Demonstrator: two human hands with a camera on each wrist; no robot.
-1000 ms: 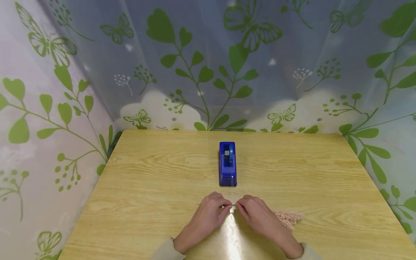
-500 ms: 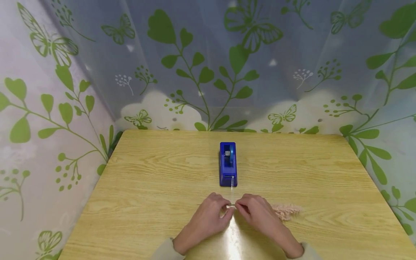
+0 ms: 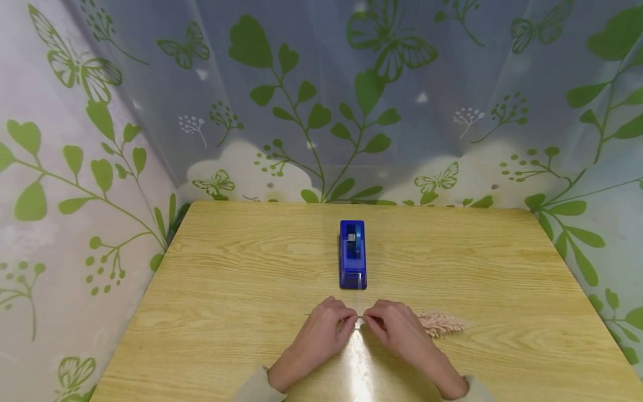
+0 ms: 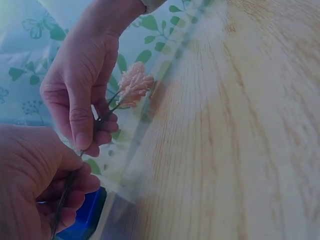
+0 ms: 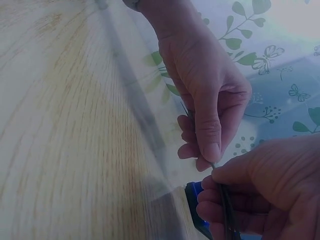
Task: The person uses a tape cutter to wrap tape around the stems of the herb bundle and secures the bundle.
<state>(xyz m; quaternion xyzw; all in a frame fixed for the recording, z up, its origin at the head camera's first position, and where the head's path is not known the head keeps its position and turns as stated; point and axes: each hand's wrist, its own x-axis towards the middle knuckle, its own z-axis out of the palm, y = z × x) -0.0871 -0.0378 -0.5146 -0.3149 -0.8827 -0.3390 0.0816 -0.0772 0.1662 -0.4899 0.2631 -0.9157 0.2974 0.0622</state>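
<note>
A dried-grass-like flower with a fluffy pale pink head [image 3: 441, 324] and thin dark green stems [image 5: 227, 212] lies across both hands. My left hand [image 3: 326, 329] pinches the stems between thumb and fingers, and a stem end pokes out on its left. Close beside it, my right hand [image 3: 399, 333] pinches the same stems, the pink head sticking out past its right side. A clear strip of tape [image 3: 359, 281] runs from the blue tape dispenser [image 3: 353, 254] toward the short bit of stem between the fingertips. Fingers hide most of the stems.
The dispenser stands just beyond the hands on the wooden table [image 3: 241, 257]. Patterned curtain [image 3: 321, 111] with green leaves and butterflies hangs behind the table's far edge and along both sides.
The left thumb moved away from the fingers and then came back onto the stems. The pink flower head has turned and shifted slightly upward in the head view. The dispenser has stayed put.
</note>
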